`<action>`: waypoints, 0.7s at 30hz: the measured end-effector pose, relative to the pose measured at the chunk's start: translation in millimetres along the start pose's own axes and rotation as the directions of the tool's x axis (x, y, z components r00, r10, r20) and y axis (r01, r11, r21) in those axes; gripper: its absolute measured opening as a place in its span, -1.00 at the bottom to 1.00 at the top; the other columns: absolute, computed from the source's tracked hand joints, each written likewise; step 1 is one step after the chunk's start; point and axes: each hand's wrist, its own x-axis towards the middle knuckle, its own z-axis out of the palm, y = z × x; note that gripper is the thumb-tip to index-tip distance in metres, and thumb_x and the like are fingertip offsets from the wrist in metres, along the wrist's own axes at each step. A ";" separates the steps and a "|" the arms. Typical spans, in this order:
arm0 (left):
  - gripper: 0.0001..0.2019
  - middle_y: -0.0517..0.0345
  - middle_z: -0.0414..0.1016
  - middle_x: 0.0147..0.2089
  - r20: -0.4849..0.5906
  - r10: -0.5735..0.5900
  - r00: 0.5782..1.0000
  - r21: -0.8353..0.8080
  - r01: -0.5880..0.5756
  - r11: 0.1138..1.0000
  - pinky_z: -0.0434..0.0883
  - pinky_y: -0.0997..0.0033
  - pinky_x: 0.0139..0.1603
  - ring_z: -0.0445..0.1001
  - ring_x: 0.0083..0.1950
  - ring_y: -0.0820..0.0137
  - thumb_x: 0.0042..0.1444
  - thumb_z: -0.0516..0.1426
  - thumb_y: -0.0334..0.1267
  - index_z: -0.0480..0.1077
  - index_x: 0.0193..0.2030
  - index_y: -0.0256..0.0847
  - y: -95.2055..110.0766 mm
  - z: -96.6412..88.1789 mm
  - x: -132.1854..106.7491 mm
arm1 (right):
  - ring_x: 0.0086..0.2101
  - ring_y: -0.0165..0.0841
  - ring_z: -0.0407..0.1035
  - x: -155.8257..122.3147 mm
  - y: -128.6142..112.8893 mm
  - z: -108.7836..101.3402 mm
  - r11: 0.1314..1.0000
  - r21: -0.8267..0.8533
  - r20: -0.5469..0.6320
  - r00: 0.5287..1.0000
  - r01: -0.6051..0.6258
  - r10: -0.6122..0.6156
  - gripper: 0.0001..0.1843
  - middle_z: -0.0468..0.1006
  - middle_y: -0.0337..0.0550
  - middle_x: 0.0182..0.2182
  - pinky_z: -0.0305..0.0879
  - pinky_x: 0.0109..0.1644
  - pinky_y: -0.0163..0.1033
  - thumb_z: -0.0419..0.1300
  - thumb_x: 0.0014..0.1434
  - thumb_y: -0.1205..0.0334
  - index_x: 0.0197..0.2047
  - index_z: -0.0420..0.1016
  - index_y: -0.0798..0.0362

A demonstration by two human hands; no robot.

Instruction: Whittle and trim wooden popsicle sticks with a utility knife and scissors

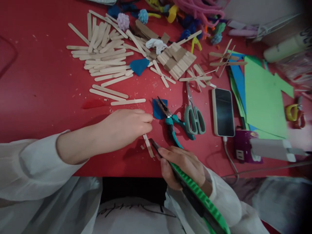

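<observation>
Hands (126,126) on craft stick (148,147) and green cutter (207,207), black cursive (133,206) across white shirt (129,222)

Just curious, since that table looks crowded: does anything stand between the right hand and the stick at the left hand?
Only the green cutter the right hand holds, its tip close beside the stick; nothing else visible intervenes.

The wooden stick (148,147) is pale, narrow and straight, with a rounded near end. It lies at a slant on the red table (109,169), close to the front edge, and its far end is hidden. The green utility knife (195,192) has a ridged back; its dark tip points toward the stick, just beside it. Whether they touch, I cannot tell.
</observation>
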 end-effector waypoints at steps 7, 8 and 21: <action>-0.84 0.16 0.44 -0.38 -0.004 0.001 1.000 -0.007 -0.001 1.000 0.23 0.38 -0.42 0.40 -0.31 0.33 0.09 0.11 -0.45 0.37 -0.50 -0.24 -0.7 0.8 -0.6 | -0.57 -0.46 0.37 -1.2 -0.6 5.3 0.999 0.020 -0.012 0.999 -0.035 0.035 -0.76 0.49 -0.25 -0.56 0.38 -0.47 -0.37 0.07 0.07 0.52 -0.18 0.36 0.12; -0.84 0.16 0.44 -0.38 -0.006 0.000 1.000 -0.007 0.000 1.000 0.23 0.38 -0.42 0.40 -0.31 0.33 0.09 0.12 -0.45 0.37 -0.50 -0.24 -0.8 1.0 -0.4 | -0.58 -0.47 0.36 -1.4 -0.4 6.5 0.999 0.022 -0.016 0.999 -0.036 0.036 -0.77 0.49 -0.25 -0.56 0.38 -0.48 -0.37 0.07 0.07 0.52 -0.19 0.36 0.13; -0.88 0.15 0.45 -0.35 0.045 -0.027 0.999 -0.029 0.028 0.999 0.26 0.39 -0.39 0.39 -0.27 0.32 0.05 0.13 -0.47 0.37 -0.47 -0.24 0.9 -1.0 1.6 | -0.53 -0.38 0.38 6.8 0.6 -1.4 0.987 0.154 0.180 0.982 0.035 -0.063 -0.72 0.48 -0.17 -0.56 0.39 -0.48 -0.29 0.04 0.09 0.54 -0.10 0.31 0.23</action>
